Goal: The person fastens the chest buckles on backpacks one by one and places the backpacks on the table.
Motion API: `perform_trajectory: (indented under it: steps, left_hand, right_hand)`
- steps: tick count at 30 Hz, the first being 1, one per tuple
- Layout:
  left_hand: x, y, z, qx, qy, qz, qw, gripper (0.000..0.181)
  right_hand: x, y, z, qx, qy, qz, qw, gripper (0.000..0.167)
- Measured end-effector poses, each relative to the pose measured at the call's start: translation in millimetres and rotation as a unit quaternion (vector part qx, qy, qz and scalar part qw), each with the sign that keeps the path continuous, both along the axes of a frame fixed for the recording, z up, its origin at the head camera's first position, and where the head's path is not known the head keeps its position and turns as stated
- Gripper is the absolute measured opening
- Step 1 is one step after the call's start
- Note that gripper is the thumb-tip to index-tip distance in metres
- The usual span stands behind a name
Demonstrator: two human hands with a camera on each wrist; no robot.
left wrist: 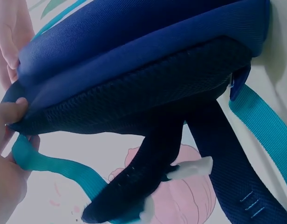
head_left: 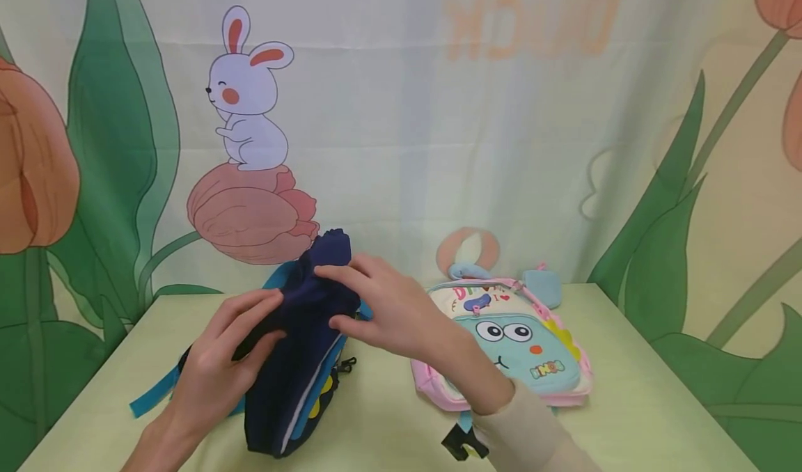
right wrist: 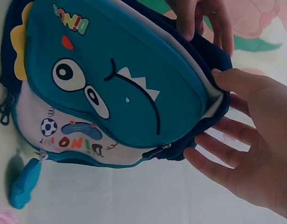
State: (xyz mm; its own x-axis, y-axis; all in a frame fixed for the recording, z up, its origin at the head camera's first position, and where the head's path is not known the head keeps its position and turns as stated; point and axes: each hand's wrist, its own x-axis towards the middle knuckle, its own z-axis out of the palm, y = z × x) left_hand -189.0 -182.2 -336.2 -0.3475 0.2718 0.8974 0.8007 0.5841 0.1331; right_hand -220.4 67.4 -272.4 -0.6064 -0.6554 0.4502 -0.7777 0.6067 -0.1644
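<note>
- Navy backpack point(head_left: 301, 333) stands on the counter point(head_left: 376, 430), apart from the pink backpack point(head_left: 526, 360).
- Left grip point(head_left: 213, 360) pinches its edge; right grip point(head_left: 388, 312) grasps the opposite side.
- Probably light, soft, not slippery; likely best held by firm seams.
- Front badge point(right wrist: 71, 21) reads "DINO"; pale panel point(right wrist: 80, 128) too.

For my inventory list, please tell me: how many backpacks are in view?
2. The navy backpack is at left, held by the left hand and right hand. The pink backpack is at right on the table, partly hidden by the right arm.
</note>
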Motion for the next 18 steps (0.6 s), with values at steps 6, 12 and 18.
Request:
perform_trajectory:
  steps: [6,12,18]
  left_hand:
    - [-0.2,1.6,-5.1,0.003,-0.037,-0.019,0.9991,0.053]
    - [1.9,2.1,-9.6,-0.053,-0.102,0.026,0.9930,0.058]
    - [-2.8,3.4,-15.0,-0.104,-0.121,0.064,0.9851,0.079]
  right_hand:
    - [-1.5,13.2,-12.3,-0.037,-0.001,-0.003,0.9993,0.060]
    - [-2.2,24.0,-22.4,-0.082,-0.010,-0.005,0.9966,0.060]
    - [-3.6,30.9,-32.4,-0.113,-0.025,-0.019,0.9930,0.059]
